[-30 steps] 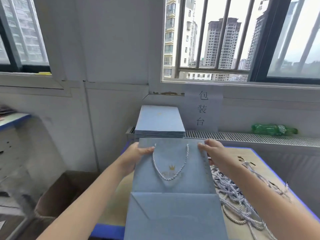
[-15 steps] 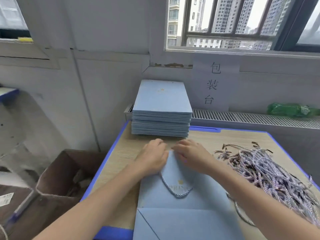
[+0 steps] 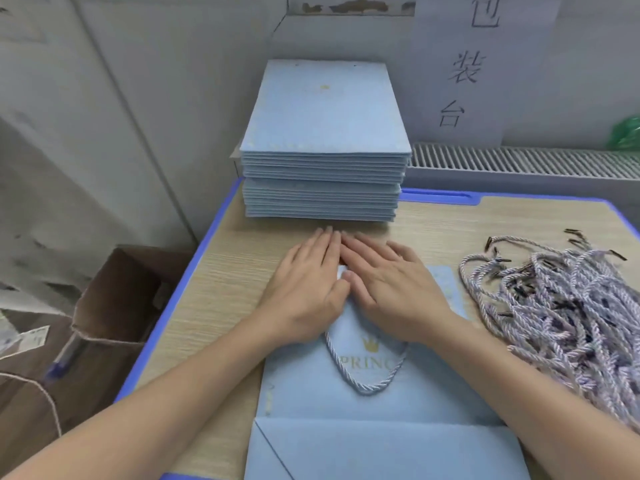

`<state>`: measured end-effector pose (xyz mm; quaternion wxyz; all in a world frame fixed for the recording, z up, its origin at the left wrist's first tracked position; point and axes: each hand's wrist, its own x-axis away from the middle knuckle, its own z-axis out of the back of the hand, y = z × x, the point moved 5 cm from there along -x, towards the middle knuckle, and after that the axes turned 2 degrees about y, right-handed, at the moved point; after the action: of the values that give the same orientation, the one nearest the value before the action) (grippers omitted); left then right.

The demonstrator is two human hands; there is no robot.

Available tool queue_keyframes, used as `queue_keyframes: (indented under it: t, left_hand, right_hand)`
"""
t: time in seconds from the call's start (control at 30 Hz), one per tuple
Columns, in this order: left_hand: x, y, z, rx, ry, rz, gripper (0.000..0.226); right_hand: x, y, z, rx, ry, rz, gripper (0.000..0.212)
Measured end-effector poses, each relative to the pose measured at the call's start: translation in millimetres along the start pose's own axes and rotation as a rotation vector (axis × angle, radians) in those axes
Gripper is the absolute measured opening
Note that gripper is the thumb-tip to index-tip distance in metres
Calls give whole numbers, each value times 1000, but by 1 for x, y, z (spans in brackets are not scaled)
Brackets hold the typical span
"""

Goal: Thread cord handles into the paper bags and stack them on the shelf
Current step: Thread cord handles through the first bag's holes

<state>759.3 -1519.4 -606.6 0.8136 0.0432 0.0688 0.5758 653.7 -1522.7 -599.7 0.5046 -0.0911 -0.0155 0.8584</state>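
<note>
A flat light-blue paper bag (image 3: 346,407) with a gold crown logo lies on the wooden table (image 3: 214,285) in front of me. A twisted cord handle (image 3: 363,384) loops across its face. My left hand (image 3: 308,289) and my right hand (image 3: 388,285) lie side by side, fingers straight, pressing on the bag's top edge. The hands hide that edge. A tall stack of flat blue bags (image 3: 323,147) stands at the table's far edge, just beyond my fingertips. A heap of loose cords (image 3: 561,306) lies to the right.
An open cardboard box (image 3: 117,299) sits on the floor left of the table, with a pen (image 3: 62,358) beside it. A radiator grille (image 3: 519,164) runs along the wall behind. A paper sign (image 3: 460,67) hangs above it. A green bottle (image 3: 627,133) lies at far right.
The bag was held up by its top corners, then laid flat on the table. Both hands have come together at its top edge and flattened out. The view has tilted down.
</note>
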Motion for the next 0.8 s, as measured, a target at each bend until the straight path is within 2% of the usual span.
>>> queue_keyframes:
  t: [0.1, 0.2, 0.27, 0.33, 0.4, 0.5, 0.57, 0.7, 0.8]
  left_hand:
    - [-1, -2, 0, -18, 28, 13, 89]
    - [-1, 4, 6, -48, 72, 10, 90]
    - [-5, 9, 14, -61, 58, 23, 73]
    - [-13, 15, 25, -26, 51, 26, 50]
    - [-19, 25, 37, 42, 59, 4, 36]
    - [-21, 37, 38, 49, 57, -40, 34]
    - [-21, 43, 32, 39, 83, -72, 39]
    - [-18, 44, 21, 10, 113, -89, 70]
    - [-16, 40, 9, -75, 27, -70, 58]
  right_hand:
    - [-2, 3, 1, -88, 73, -17, 75]
    - [0, 9, 6, -256, 134, -47, 54]
    - [0, 12, 14, -323, 131, -30, 36]
    - [0, 18, 25, -282, 52, -32, 27]
    - [2, 28, 40, -240, -4, -57, 27]
    - [9, 42, 55, -177, -31, -110, 30]
    - [13, 46, 54, -166, -48, -126, 32]
    - [19, 44, 40, -178, -37, -116, 37]
    - [22, 42, 22, -68, -78, -129, 51]
